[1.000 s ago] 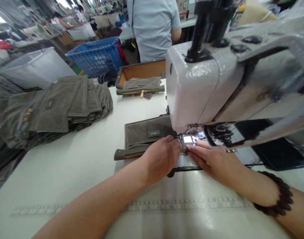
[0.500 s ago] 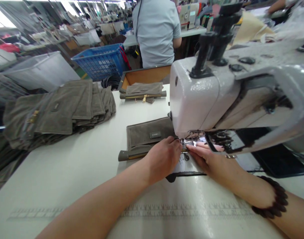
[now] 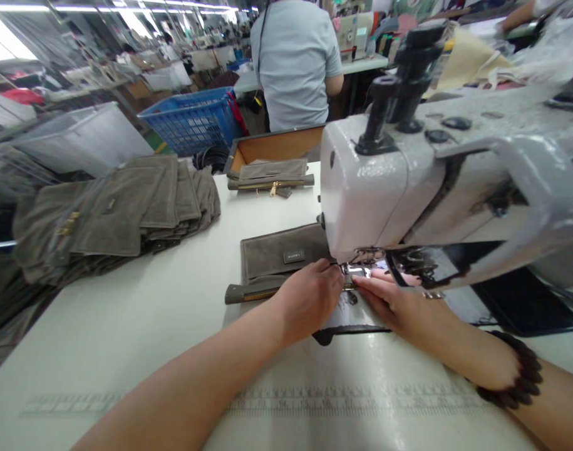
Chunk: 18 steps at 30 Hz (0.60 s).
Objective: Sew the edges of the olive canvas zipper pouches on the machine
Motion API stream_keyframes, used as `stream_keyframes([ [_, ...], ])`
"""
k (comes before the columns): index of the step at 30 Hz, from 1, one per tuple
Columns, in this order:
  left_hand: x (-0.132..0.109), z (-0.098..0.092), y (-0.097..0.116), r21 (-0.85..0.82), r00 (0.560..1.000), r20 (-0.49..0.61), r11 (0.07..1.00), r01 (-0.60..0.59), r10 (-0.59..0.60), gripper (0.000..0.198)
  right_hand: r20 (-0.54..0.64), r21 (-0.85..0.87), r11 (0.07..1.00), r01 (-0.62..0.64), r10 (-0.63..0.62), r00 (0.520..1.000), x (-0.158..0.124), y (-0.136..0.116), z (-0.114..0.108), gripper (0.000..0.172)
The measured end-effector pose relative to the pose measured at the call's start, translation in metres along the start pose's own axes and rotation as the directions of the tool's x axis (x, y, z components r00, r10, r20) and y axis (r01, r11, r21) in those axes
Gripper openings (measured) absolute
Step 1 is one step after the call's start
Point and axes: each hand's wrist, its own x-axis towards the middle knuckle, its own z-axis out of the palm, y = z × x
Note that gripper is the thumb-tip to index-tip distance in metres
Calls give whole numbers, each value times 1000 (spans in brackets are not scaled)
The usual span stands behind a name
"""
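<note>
A grey-brown fabric wallet piece [image 3: 267, 255] with a small label and a brass zipper lies under the head of a white sewing machine [image 3: 361, 200]. Its right end is hidden by the machine and my hands. My left hand [image 3: 309, 297] is closed on the zipper edge, just left of the presser foot, fingertips bent down. To the right of the foot, my right hand [image 3: 389, 300] has its fingers stretched out, with the tips touching the work at the metal needle plate [image 3: 361, 316]. A dark bead bracelet [image 3: 514, 376] circles the right wrist.
A heap of similar fabric pieces [image 3: 121, 207] lies at the left. Another zippered piece [image 3: 272, 175] rests at the table's far edge by an open wooden box [image 3: 277, 147]. Behind stand a blue crate [image 3: 192, 122] and a person in a light shirt [image 3: 295, 62]. A printed ruler [image 3: 314, 401] runs along the front.
The view has tilted up slightly, so the background sits a little lower. Both hands and the wallet piece keep almost the same place at the needle.
</note>
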Motion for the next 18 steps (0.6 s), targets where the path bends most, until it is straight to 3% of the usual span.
stream_keyframes([
  [5,-2,-5,2,-21,999,36,1000,-4,4,19,22,-20,1000,7,-6,1000,-1,-2,-2,30],
  [14,0,-1,-2,-18,999,-5,999,39,-39,19,15,-17,1000,21,-21,1000,0,0,-2,30],
  [18,1,1,0,-28,997,-27,997,71,-72,18,-140,-1,987,161,-160,977,-5,1,-5,33],
])
